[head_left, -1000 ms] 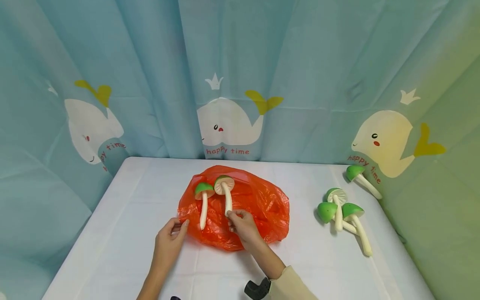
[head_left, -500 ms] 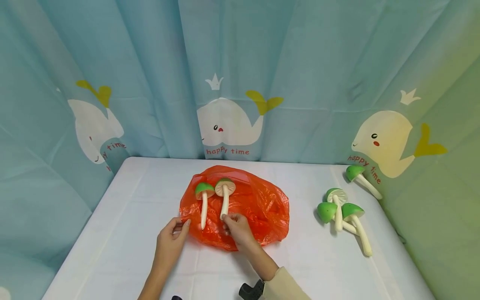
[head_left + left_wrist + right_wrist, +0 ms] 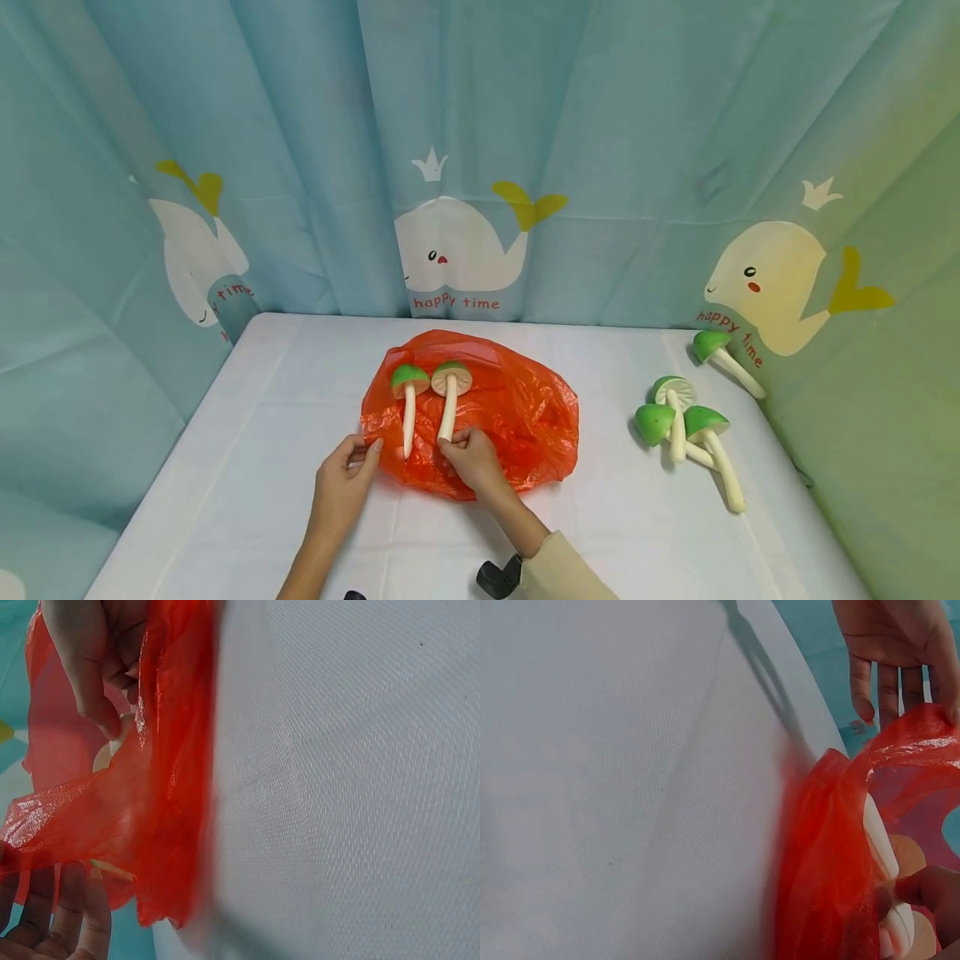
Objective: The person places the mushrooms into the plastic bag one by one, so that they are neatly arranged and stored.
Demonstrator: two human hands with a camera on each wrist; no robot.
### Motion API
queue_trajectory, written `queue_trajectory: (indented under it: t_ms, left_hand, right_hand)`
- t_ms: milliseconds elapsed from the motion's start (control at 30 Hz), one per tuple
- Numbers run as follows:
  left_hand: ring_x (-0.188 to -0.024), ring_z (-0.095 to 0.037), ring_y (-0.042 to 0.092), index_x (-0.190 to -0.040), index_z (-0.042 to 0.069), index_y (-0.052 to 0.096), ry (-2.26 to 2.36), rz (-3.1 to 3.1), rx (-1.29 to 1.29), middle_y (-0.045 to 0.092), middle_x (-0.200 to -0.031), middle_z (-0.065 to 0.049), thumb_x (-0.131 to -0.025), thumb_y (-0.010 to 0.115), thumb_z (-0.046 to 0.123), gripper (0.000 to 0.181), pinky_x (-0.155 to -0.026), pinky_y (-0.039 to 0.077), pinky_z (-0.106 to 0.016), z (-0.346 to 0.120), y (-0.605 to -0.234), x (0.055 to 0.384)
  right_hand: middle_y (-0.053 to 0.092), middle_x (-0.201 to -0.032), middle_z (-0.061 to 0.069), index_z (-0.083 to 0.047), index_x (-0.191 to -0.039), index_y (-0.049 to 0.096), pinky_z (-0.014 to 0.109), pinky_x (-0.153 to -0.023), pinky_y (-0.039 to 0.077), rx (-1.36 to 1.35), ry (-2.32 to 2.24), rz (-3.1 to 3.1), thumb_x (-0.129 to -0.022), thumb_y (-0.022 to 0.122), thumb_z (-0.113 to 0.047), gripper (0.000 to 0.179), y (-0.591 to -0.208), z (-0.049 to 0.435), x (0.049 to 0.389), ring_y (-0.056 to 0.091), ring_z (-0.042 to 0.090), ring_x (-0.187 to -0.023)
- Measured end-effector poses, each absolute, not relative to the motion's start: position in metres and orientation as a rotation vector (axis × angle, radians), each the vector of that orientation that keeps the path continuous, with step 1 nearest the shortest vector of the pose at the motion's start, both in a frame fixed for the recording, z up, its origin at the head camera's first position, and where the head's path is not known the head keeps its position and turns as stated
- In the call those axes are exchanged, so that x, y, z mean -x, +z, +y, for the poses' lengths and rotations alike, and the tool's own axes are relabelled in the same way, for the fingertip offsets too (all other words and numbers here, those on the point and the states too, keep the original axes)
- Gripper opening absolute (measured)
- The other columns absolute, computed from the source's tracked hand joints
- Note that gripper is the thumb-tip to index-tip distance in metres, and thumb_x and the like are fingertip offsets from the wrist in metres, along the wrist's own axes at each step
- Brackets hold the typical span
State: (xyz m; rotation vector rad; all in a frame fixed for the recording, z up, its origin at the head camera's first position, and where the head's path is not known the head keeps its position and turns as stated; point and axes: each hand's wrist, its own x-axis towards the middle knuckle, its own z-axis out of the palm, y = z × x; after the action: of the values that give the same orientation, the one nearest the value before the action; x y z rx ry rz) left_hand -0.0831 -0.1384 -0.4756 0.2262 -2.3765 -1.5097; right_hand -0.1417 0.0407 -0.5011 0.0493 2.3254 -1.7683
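Observation:
A thin red plastic bag (image 3: 528,417) lies spread on the white table in the head view. Two toy mushrooms with green caps and cream stems rest side by side on it, a left mushroom (image 3: 408,404) and a right mushroom (image 3: 451,385). With thumb and fingers, my right hand (image 3: 476,462) pinches the lower end of the right mushroom's stem. My left hand (image 3: 342,483) pinches the bag's left edge; in the left wrist view this hand (image 3: 56,919) holds a raised flap of red film (image 3: 82,817). The right wrist view shows a pale stem (image 3: 880,836) partly behind the film.
On the right of the table (image 3: 600,533) several more green-capped mushrooms (image 3: 697,429) lie in a crossed pile, and a single mushroom (image 3: 723,360) lies near the far right corner. A blue whale-print curtain (image 3: 630,150) hangs behind. A black device (image 3: 498,577) sits by the right sleeve.
My right hand has moved slightly left and towards me, drawing the right mushroom down with it, so its stem now slants. My left hand has shifted a little right with the bag's edge.

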Motion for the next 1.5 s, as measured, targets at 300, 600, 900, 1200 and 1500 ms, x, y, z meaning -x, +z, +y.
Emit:
queue_trajectory:
  t_ms: [300,600,900,1200,1500]
  left_hand:
    - [-0.078,-0.018,0.061,-0.09,0.001,0.063,-1.518,-2.368,-0.207,0.064,-0.087,-0.008,-0.091,0.063,0.01,0.009,-0.064,0.052,-0.019,-0.138,-0.478,0.086]
    - [-0.079,-0.019,0.062,-0.091,0.001,0.064,-1.509,-2.368,-0.189,0.065,-0.087,-0.008,-0.091,0.063,0.011,0.009,-0.065,0.053,-0.018,-0.139,-0.48,0.088]
    - [-0.078,-0.015,0.062,-0.09,0.002,0.064,-1.504,-2.366,-0.207,0.065,-0.086,-0.008,-0.09,0.064,0.008,0.006,-0.065,0.052,-0.018,-0.14,-0.482,0.088]
    - [-0.08,-0.02,0.062,-0.09,0.002,0.064,-1.472,-2.38,-0.233,0.065,-0.087,-0.008,-0.091,0.063,0.013,0.011,-0.065,0.052,-0.017,-0.141,-0.482,0.086]
    - [-0.08,-0.022,0.062,-0.09,0.001,0.063,-1.483,-2.391,-0.249,0.065,-0.087,-0.009,-0.091,0.063,0.013,0.012,-0.065,0.052,-0.018,-0.139,-0.482,0.084]
  right_hand:
    - [0.058,-0.063,0.003,0.0,-0.084,0.058,0.023,-0.046,0.047,-0.031,-1.649,2.311,-0.086,0.069,-0.014,0.019,-0.5,0.042,0.143,0.051,0.01,-0.049]
    - [0.06,-0.069,0.006,0.007,-0.103,0.054,0.027,-0.053,0.052,0.0,-1.704,2.273,-0.087,0.068,-0.015,0.031,-0.497,0.049,0.14,0.056,0.013,-0.054]
    - [0.057,-0.081,0.005,0.008,-0.111,0.053,0.025,-0.059,0.051,0.144,-1.862,2.33,-0.088,0.066,-0.014,0.034,-0.48,0.064,0.136,0.059,0.025,-0.069]
    - [0.059,-0.091,0.008,0.006,-0.109,0.056,0.025,-0.065,0.052,0.121,-1.899,2.332,-0.091,0.062,-0.01,0.025,-0.431,0.093,0.101,0.057,0.026,-0.078]
    - [0.059,-0.09,0.015,0.006,-0.106,0.058,0.021,-0.058,0.049,-0.027,-2.146,2.521,-0.09,0.061,-0.001,0.018,-0.453,0.161,0.1,0.055,0.012,-0.072]
